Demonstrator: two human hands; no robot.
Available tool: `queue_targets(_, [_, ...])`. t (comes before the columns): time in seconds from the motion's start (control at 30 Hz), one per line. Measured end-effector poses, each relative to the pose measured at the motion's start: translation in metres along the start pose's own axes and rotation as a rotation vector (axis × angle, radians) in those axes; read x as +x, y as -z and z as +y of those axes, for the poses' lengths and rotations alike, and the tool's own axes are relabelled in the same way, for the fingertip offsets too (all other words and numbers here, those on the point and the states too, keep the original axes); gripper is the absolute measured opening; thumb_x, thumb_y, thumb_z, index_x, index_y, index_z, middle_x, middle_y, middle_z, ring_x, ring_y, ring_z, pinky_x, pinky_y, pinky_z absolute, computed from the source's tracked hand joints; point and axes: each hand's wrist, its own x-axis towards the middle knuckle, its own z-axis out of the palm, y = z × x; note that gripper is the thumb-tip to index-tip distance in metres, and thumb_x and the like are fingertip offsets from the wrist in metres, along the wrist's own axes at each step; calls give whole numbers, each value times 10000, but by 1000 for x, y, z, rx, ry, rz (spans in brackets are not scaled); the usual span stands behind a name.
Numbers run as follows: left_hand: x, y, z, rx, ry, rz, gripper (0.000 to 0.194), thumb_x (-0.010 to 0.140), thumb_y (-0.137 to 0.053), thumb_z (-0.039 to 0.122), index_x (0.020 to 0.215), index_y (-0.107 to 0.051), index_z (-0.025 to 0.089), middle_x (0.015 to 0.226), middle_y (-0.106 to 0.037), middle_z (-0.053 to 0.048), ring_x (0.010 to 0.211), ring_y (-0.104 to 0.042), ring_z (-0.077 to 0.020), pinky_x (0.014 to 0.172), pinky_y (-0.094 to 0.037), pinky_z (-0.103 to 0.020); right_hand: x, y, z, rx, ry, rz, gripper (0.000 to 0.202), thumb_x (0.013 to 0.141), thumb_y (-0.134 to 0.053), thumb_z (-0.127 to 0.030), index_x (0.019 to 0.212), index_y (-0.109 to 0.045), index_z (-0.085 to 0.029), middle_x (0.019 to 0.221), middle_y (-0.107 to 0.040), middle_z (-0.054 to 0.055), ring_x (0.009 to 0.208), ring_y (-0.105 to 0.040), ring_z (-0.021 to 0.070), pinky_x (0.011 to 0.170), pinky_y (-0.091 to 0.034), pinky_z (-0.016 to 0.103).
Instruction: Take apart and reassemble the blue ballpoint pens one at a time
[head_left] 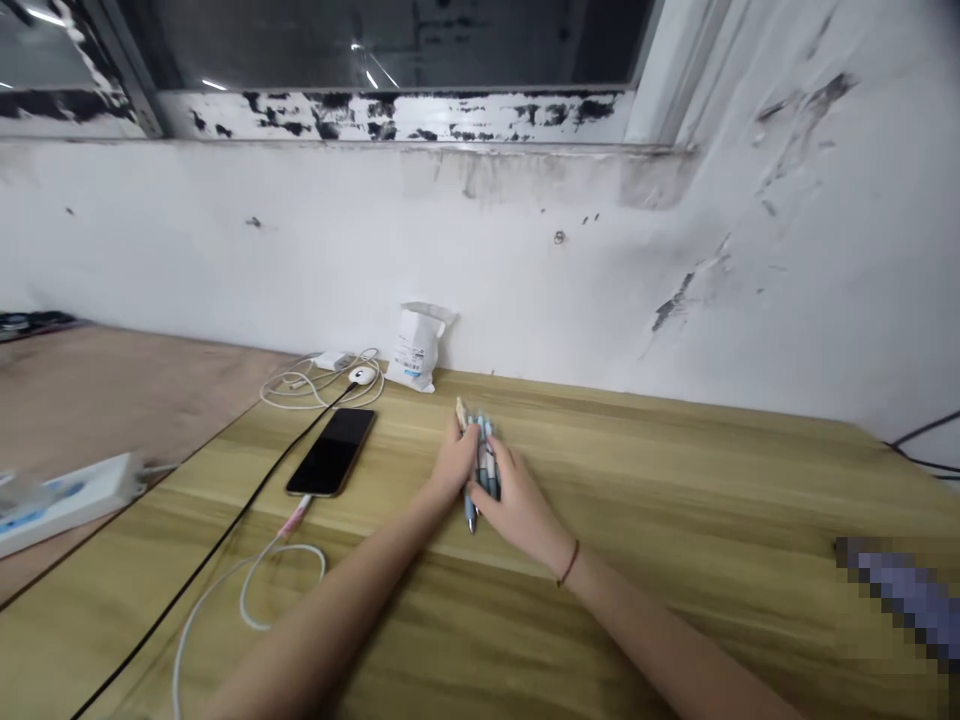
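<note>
The fingers of the left hand (pixel 454 462) and right hand (pixel 521 505) are drawn in narrow around a small bunch of pens (pixel 482 462), pressing it from both sides. The left thumb lies along the bunch, and the right thumb reaches across its lower part. How far the hidden fingertips curl around the far sides, I cannot tell.

The pens are slim and lie roughly side by side, pointing away from the person. Most look pale blue and white with darker grey-blue sections; one at the left edge has a cream-coloured end that sticks out beyond the fingers. A metallic tip shows at the near end, below the left hand. Their exact number is hard to tell. The bunch is low over the bench (pixel 645 500), between the two hands; whether it touches the wood is unclear.

A thin dark red cord (pixel 568 563) circles the right wrist. Left of the fingers lies a dark-screened phone (pixel 331 452) with a white cable (pixel 245 575) plugged into its near end. Beyond the phone are a coiled white cord (pixel 283 404) and a white oval object (pixel 361 376). A white packet (pixel 414 345) stands past the fingers, slightly left, near the wall (pixel 480 240).
</note>
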Motion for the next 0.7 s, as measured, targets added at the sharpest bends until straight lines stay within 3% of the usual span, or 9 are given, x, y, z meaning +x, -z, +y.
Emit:
queue_targets(0.07, [1, 0, -2, 139, -94, -28, 345, 801, -469, 295, 1117, -499, 160, 1070, -585, -95, 1054, -531, -219, 958, -387, -373, -5, -4, 1, -25, 34, 14, 543, 766, -533, -231, 1285, -382, -181, 1263, -467, 125, 1181, -434, 250, 983, -387, 423])
queue_targets(0.2, [0, -1, -2, 379, -271, -13, 527, 772, -499, 259, 1261, -385, 103, 1341, -371, -173, 1279, -316, -243, 1068, -251, -400, -9, -4, 4, -161, 83, -5, 569, 776, -550, -280, 1307, -385, -161, 1346, -412, 143, 1256, -353, 276, 1013, -348, 464])
queue_targets(0.37, [8, 7, -5, 700, -277, -109, 427, 838, -390, 240, 1253, -446, 154, 1358, -393, -136, 1308, -269, -267, 1075, -189, -489, -9, 8, 14, -236, 138, -117, 679, 812, -510, -460, 1373, -291, -147, 1391, -369, 147, 1288, -316, 281, 1032, -317, 475])
queue_targets(0.5, [17, 17, -8, 742, -346, -140, 458, 877, -302, 218, 1325, -362, 144, 1416, -312, -137, 1312, -279, -207, 1080, -227, -419, -9, 13, 17, -251, 152, -149, 674, 821, -484, -485, 1374, -296, -150, 1384, -384, 132, 1295, -305, 269, 1040, -310, 459])
queue_targets(0.6, [21, 21, -9, 784, -366, -198, 422, 907, -296, 326, 1235, -481, 134, 1432, -283, -148, 1334, -231, -234, 1081, -212, -439, -9, 13, 15, -302, 172, -190, 601, 819, -495, -463, 1333, -387, -171, 1404, -364, 108, 1320, -248, 284, 1061, -264, 478])
queue_targets(0.7, [21, 24, -6, 855, -324, -246, 490, 882, -353, 470, 1267, -461, 186, 1430, -304, -123, 1336, -210, -288, 1069, -176, -510, -9, 15, 13, -327, 190, -224, 626, 820, -486, -486, 1349, -376, -170, 1413, -354, 100, 1324, -235, 291, 1067, -246, 489])
